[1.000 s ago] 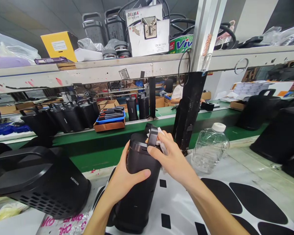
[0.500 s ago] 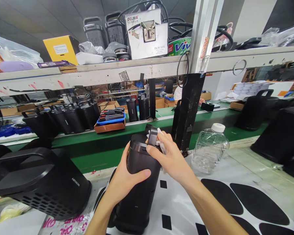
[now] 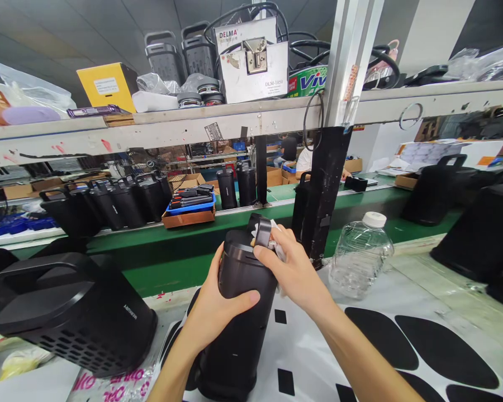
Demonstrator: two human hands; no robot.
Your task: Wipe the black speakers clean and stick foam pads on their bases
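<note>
While the left hand (image 3: 212, 310), fingers spread, cups the black casing (image 3: 238, 346) at 6 o'clock, the right hand (image 3: 295, 271) pinches its handle (image 3: 263, 233) and white cloth (image 3: 279, 252) — body probably stiff, slick, weighty, best held with 2 hands.

"What does the left hand (image 3: 222, 307) look like?"
"Bare and slim, with a long, rounded thumb (image 3: 245, 301)."
"And to the right of it?"
"A bare right hand (image 3: 299, 271), equally slender, with narrow fingers (image 3: 285, 244)."
"Below the left hand?"
"A bare left forearm (image 3: 180, 349), smooth, widening past the wrist; the right forearm (image 3: 360, 335) matches."
</note>
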